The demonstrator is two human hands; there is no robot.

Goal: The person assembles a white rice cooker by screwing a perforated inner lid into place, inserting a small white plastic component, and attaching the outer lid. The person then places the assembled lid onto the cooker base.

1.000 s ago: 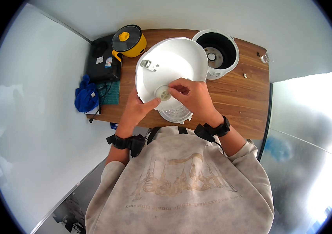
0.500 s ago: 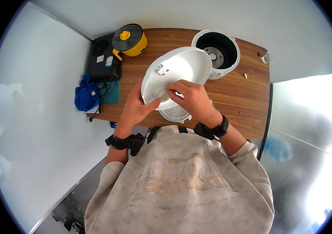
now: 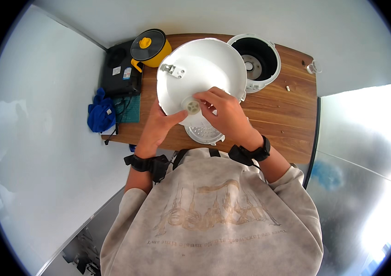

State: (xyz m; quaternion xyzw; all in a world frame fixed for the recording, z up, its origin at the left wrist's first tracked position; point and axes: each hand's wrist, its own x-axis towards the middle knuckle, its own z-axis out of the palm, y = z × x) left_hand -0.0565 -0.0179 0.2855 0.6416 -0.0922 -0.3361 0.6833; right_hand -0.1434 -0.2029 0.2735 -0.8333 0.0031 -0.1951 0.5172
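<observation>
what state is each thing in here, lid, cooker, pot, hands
white lid: off the cooker, held up over the table, tilted
small round cap: on the lid, pinched by right fingers
left hand: gripping the lid's lower edge
right hand: on the cap
rice cooker body: open, no inner pot inside
yellow pot: lidded, upright
perforated plate: lying flat on the table

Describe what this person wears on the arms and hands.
Both hands are bare: no gloves, no rings that I can make out. The left hand and right hand each have a black strap with a small black box on the wrist. Pale beige sweatshirt sleeves are pushed up toward the elbows, leaving the forearms uncovered. The sweatshirt has a faded tan print.
</observation>
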